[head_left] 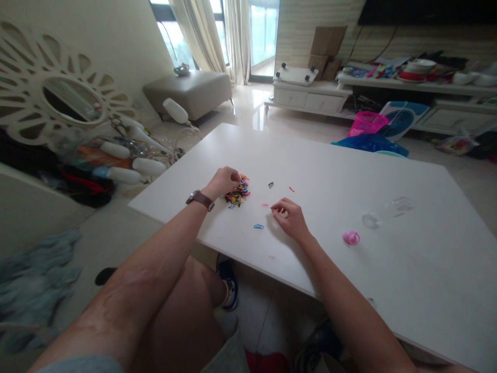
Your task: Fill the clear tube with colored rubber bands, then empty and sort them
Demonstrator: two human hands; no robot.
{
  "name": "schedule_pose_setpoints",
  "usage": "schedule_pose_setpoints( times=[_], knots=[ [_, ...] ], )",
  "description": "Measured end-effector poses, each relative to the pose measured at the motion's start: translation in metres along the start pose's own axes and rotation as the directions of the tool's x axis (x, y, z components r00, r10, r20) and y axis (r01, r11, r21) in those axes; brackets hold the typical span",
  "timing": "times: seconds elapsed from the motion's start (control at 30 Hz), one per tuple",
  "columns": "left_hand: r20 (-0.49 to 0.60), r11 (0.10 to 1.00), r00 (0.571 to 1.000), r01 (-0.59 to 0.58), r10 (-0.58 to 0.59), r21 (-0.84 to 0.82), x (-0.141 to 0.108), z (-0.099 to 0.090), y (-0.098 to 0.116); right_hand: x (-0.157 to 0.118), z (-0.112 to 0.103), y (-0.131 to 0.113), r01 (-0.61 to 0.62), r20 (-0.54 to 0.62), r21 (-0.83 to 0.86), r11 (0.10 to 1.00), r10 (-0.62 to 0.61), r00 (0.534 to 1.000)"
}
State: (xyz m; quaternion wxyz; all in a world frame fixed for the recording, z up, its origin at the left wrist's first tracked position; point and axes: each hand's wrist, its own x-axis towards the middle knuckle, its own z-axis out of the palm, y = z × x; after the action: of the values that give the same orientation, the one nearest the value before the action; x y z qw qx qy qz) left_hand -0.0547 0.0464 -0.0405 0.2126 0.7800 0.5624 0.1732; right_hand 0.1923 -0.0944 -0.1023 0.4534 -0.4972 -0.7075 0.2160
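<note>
A pile of small multicoloured pieces (237, 194) lies on the white table (330, 171). My left hand (224, 181), with a watch on the wrist, is at the pile's upper left edge, its fingers pinched together; what they hold is too small to name. My right hand (289, 216) hovers low over the table beside a small pink piece (264, 204), fingers curled with thumb and forefinger close; whether something is between them is unclear. Around them lie a black clip-like piece (271, 184), a red piece (291, 189) and a blue clip-like piece (258, 226).
Right of my right hand are a pink object (351, 238) and a clear bottle-like container (402, 206) on its side. White-ended appliances and a mirror frame (108, 88) stand left of the table. Beyond it are a pink basket (367, 123) and a low cabinet (310, 98).
</note>
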Motion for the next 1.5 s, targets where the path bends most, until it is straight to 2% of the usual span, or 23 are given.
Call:
schedule_pose_setpoints(
  times=[0.2,0.33,0.5,0.6,0.73,0.83,1.1,1.2,1.33,1.5],
  knots=[
    [-0.060,0.999,0.998,-0.009,0.007,-0.031,0.001,-0.010,0.003,0.000,0.000,0.000,0.004,-0.008,-0.002,1.000,-0.004,1.000],
    [-0.071,0.993,0.997,0.016,-0.024,-0.119,-0.001,-0.008,0.008,0.001,0.000,0.001,-0.002,-0.095,-0.032,0.999,-0.001,0.995],
    [0.049,0.906,0.999,0.028,-0.007,-0.423,-0.011,0.007,0.031,0.004,-0.006,0.000,-0.117,-0.288,0.002,0.993,0.113,0.951],
    [0.144,0.854,0.989,0.052,0.028,-0.518,-0.020,0.020,0.053,0.006,-0.011,0.000,-0.182,-0.351,0.075,0.980,0.197,0.915],
    [0.163,0.786,0.981,0.020,0.104,-0.617,-0.027,0.034,0.080,0.008,-0.014,0.004,-0.186,-0.244,0.219,0.958,0.238,0.940],
    [0.159,0.756,0.978,0.003,0.134,-0.654,-0.027,0.043,0.090,0.008,-0.014,0.008,-0.199,-0.161,0.296,0.934,0.255,0.954],
    [0.148,0.746,0.979,-0.008,0.142,-0.666,-0.027,0.051,0.097,0.008,-0.010,0.009,-0.215,-0.219,0.324,0.921,0.294,0.930],
    [0.148,0.759,0.978,-0.016,0.147,-0.651,-0.027,0.051,0.096,0.009,-0.014,0.010,-0.220,-0.217,0.252,0.942,0.277,0.936],
    [0.139,0.780,0.981,-0.021,0.138,-0.625,-0.023,0.052,0.090,0.011,-0.030,0.018,-0.221,-0.174,0.095,0.971,0.234,0.956],
    [0.126,0.914,0.978,-0.104,0.165,-0.393,-0.014,0.048,0.074,0.012,-0.046,0.033,-0.210,-0.076,-0.110,0.972,0.202,0.976]
  ],
)
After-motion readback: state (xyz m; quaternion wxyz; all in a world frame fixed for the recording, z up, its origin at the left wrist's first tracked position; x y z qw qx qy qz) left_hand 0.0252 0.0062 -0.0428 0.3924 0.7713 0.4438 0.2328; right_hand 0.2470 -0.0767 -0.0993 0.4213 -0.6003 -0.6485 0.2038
